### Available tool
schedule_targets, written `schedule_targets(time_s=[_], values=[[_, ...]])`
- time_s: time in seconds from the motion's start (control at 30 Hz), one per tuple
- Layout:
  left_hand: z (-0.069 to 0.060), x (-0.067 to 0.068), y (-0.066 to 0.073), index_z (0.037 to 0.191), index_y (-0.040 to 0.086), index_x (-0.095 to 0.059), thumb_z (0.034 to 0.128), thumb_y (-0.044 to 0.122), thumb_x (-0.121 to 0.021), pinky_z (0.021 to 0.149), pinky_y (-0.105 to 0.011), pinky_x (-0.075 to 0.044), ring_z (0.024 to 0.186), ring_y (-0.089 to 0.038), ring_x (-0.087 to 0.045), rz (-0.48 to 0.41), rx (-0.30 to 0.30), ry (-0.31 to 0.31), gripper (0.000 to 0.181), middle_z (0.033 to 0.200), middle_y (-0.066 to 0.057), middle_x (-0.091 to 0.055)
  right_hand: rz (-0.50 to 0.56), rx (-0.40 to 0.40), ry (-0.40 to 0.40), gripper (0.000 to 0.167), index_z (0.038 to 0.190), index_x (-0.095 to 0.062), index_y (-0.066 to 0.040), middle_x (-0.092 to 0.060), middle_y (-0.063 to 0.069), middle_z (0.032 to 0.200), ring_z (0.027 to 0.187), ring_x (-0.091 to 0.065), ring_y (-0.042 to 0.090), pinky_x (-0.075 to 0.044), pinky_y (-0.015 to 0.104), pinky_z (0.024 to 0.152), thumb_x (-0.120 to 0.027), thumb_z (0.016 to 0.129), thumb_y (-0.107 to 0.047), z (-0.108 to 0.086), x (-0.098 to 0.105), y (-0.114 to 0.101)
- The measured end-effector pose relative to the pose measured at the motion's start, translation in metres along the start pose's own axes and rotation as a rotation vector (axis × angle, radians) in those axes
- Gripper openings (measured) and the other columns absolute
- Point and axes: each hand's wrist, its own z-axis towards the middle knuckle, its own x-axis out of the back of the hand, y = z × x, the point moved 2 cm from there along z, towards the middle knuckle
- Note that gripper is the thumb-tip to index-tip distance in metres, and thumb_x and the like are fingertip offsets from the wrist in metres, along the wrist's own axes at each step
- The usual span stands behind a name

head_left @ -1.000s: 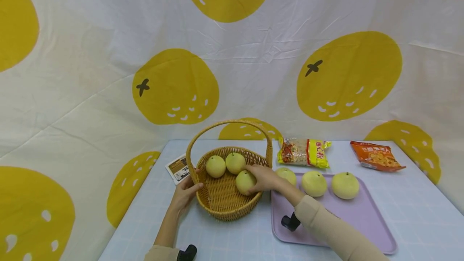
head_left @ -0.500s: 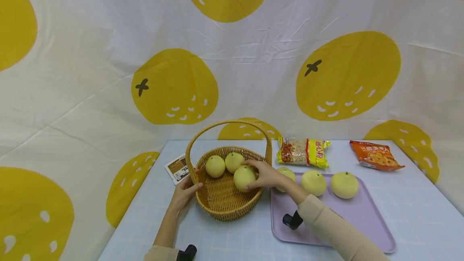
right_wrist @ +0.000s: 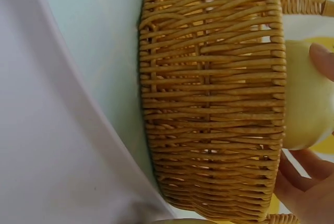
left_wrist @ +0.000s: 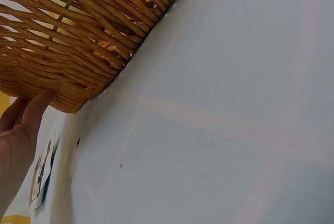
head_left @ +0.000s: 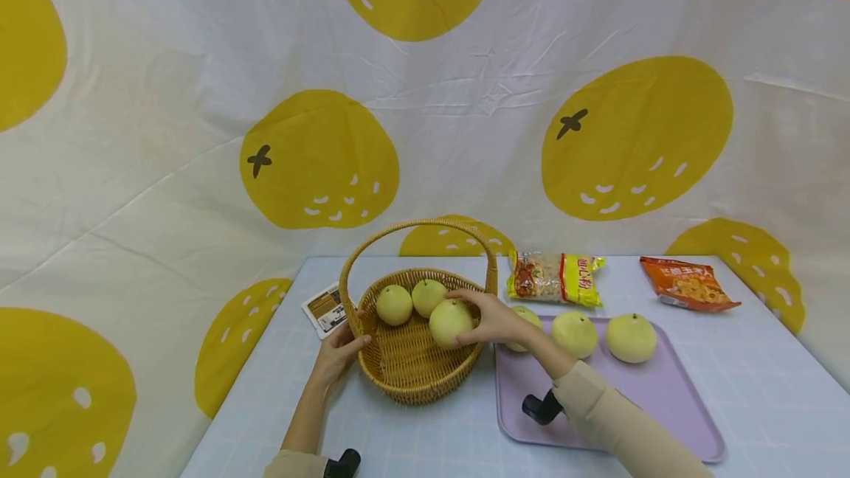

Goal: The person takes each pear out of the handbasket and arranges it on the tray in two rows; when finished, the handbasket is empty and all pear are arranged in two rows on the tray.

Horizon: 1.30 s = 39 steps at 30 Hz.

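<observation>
The person's right hand (head_left: 488, 317) is pinching a pale yellow-green, nearly round pear (head_left: 448, 325), thumb on the near side and fingers on the far; the pear is lying directly left of that palm, inside the right half of the tan, oval wicker basket (head_left: 415, 392). The right wrist view is showing the pear standing out past the basket's rim; whether its underside is touching anything within, one cannot tell.

The gap downward is probably what matters most — the woven floor (head_left: 401, 364) is showing in front and to the left of the fruit, while two more pale pears (head_left: 395, 306) are sitting toward the basket's back left; the held one is partly overlapping the nearer of them in the head view, contact unclear. Its shape is offering no marked long axis; its stem is pointing upward.

The left hand (head_left: 339, 352) is gripping the basket's left side by the foot of the arched wicker handle (head_left: 344, 288) — farther from the held pear than the right; a lilac rectangular tray (head_left: 657, 408) is lying to the basket's right.
</observation>
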Motion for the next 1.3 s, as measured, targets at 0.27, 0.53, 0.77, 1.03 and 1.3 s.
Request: schedule_targets(time_s=[0.27,0.53,0.77,1.03,1.3], values=[[0.000,0.000,0.001,0.140,-0.005,-0.038,0.0853,-0.001,-0.064,0.089,-0.024,-0.049,0.120,-0.023,-0.050,-0.013,0.005,-0.008,0.061,0.140,-0.029,-0.039,0.013,0.061,0.007,0.072,0.133,-0.048,-0.002,-0.056,0.013,0.125,0.109,-0.054,0.028,-0.047,0.039,0.084,-0.080,0.073,-0.024,-0.009,0.011,-0.008],[-0.002,0.000,0.003,0.142,-0.001,-0.037,0.0860,-0.003,-0.062,0.089,-0.023,-0.048,0.126,-0.030,-0.044,-0.041,0.067,0.005,0.062,0.142,-0.026,-0.038,0.022,0.083,0.011,0.072,0.134,-0.048,-0.003,-0.056,0.015,0.127,0.104,-0.057,0.024,-0.050,0.035,0.082,-0.080,0.072,-0.021,-0.021,0.022,-0.013],[-0.002,-0.001,0.003,0.142,-0.001,-0.037,0.0857,-0.004,-0.062,0.090,-0.022,-0.047,0.128,-0.033,-0.041,-0.057,0.073,0.011,0.062,0.142,-0.026,-0.038,0.029,0.068,0.017,0.071,0.133,-0.048,-0.001,-0.054,0.017,0.128,0.111,-0.054,0.033,-0.051,0.039,0.085,-0.081,0.072,-0.021,-0.037,0.029,-0.022],[-0.002,-0.001,0.003,0.142,0.000,-0.038,0.0857,-0.003,-0.062,0.090,-0.022,-0.047,0.123,-0.024,-0.047,-0.041,0.076,0.028,0.062,0.141,-0.024,-0.040,0.009,0.013,0.028,0.073,0.133,-0.050,-0.009,-0.055,0.011,0.128,0.111,-0.053,0.029,-0.048,0.045,0.090,-0.082,0.071,-0.027,-0.058,0.037,-0.019],[-0.002,0.000,0.000,0.141,-0.002,-0.039,0.0853,0.002,-0.065,0.088,-0.023,-0.049,0.115,-0.018,-0.053,0.006,0.017,0.012,0.062,0.138,-0.027,-0.042,0.003,0.010,0.028,0.072,0.132,-0.049,-0.002,-0.055,0.014,0.127,0.106,-0.056,0.030,-0.052,0.037,0.085,-0.081,0.072,-0.024,-0.078,0.042,-0.017]])
